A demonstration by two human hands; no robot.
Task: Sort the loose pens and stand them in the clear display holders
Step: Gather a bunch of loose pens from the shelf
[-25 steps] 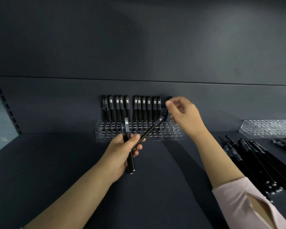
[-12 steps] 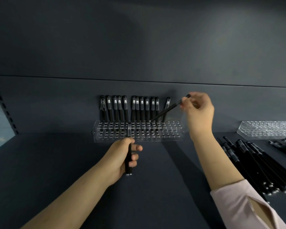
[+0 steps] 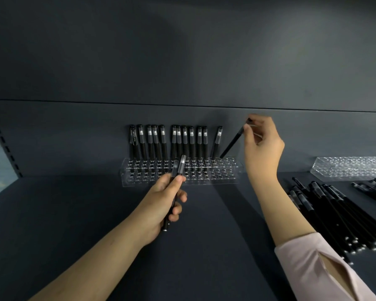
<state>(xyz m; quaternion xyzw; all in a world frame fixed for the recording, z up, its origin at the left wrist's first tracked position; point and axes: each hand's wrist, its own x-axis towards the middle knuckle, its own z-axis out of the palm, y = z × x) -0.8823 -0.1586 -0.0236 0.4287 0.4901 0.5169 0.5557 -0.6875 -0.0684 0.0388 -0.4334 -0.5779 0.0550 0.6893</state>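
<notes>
pens, black, part-sorted: one at the holder's mouth, two in reserve

item 1. standing pens (image 3: 167, 142): a dozen or so, caps up, along the back row of the clear holder (image 3: 126, 179) at the rear of the dark shelf (image 3: 74, 213). the front rows have nothing in them.

item 2. left hand (image 3: 163, 198): fingers curled round two spare pens (image 3: 181, 166), caps up, just in front of the holder.

item 3. right hand (image 3: 263, 146): thumb and fingertips pinch the top end of a tilted pen (image 3: 232, 144). its lower tip is at a back-row hole near the holder's right end. the barrel leans hard right and is not seated.

item 4. loose pens (image 3: 339, 216): a heap lying flat, right of the arm, unsorted.

item 5. second holder (image 3: 352, 168): clear, far right, nothing standing in it.

hazards, as i judge them: at this slant the tip may catch the hole's rim or skid into the next hole. pressing down before straightening could lever the light holder and rock the whole row. released too soon, the pen would topple onto its neighbour. the spare pens sit close enough to the front wall to nudge it.
</notes>
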